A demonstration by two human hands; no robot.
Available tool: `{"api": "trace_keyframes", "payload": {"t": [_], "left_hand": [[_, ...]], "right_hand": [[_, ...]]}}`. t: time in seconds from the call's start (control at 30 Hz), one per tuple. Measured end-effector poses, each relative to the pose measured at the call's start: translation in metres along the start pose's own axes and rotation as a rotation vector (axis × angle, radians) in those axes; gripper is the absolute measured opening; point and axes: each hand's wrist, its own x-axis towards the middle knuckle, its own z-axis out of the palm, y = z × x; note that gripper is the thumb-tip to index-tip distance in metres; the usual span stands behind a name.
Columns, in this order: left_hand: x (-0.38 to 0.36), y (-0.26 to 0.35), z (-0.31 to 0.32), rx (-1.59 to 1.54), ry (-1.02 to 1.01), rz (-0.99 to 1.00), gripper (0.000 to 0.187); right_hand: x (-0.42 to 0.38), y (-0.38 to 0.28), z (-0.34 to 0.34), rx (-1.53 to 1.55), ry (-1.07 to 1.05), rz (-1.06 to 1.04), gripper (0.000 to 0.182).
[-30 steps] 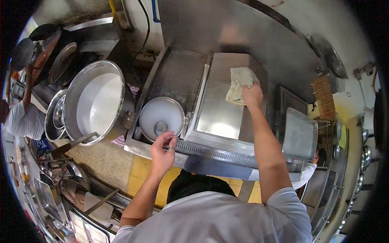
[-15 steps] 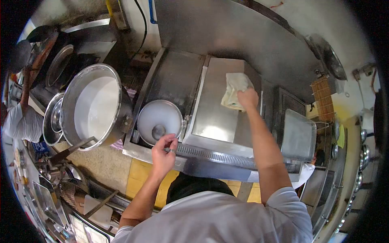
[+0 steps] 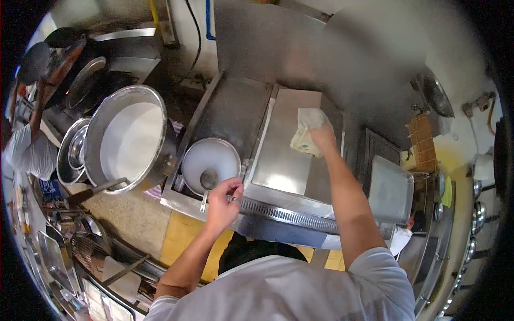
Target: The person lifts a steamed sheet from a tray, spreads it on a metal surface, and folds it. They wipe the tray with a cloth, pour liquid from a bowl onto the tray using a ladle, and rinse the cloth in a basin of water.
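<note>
My right hand (image 3: pixel 323 140) is closed on a pale, folded cloth (image 3: pixel 309 131), which lies pressed against the flat stainless steel cover (image 3: pixel 284 144) in front of me. My left hand (image 3: pixel 225 199) hovers with curled fingers over the front rim of the counter, and I see nothing in it. Just left of it, a ladle (image 3: pixel 209 179) rests in a round metal bowl (image 3: pixel 222 152) of cloudy whitish liquid. The ladle's handle pokes out over the bowl's front edge, apart from my fingers.
A large metal pot (image 3: pixel 160 123) of white liquid stands at left, with a wooden-handled tool (image 3: pixel 85 197) across its rim. A rectangular metal tray (image 3: pixel 388 190) is on the right. Another person's white sleeve (image 3: pixel 32 152) shows at far left. A slotted strip (image 3: pixel 278 211) runs along the counter front.
My left hand has shifted slightly right and its fingers have curled in, uncovering the ladle's handle. My right hand stays on the cloth, whose folds have changed a little. The camera view has tilted.
</note>
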Motion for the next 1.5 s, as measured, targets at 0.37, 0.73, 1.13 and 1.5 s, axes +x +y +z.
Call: {"api": "trace_keyframes", "payload": {"t": [0.37, 0.73, 1.13, 1.5], "left_hand": [[-0.111, 0.0, -0.007, 0.128, 0.152, -0.153, 0.023], [-0.319, 0.02, 0.051, 0.195, 0.331, -0.379, 0.028], [-0.53, 0.018, 0.067, 0.284, 0.86, -0.722, 0.037], [-0.779, 0.007, 0.123, 0.594, 1.376, -1.231, 0.045]], "right_hand": [[-0.155, 0.02, 0.001, 0.155, 0.238, -0.655, 0.053], [-0.391, 0.079, 0.072, 0.33, -0.708, -1.282, 0.044], [-0.507, 0.084, 0.092, -0.106, -1.149, -1.631, 0.044], [-0.706, 0.107, 0.118, -0.396, -1.327, -1.984, 0.046]]}}
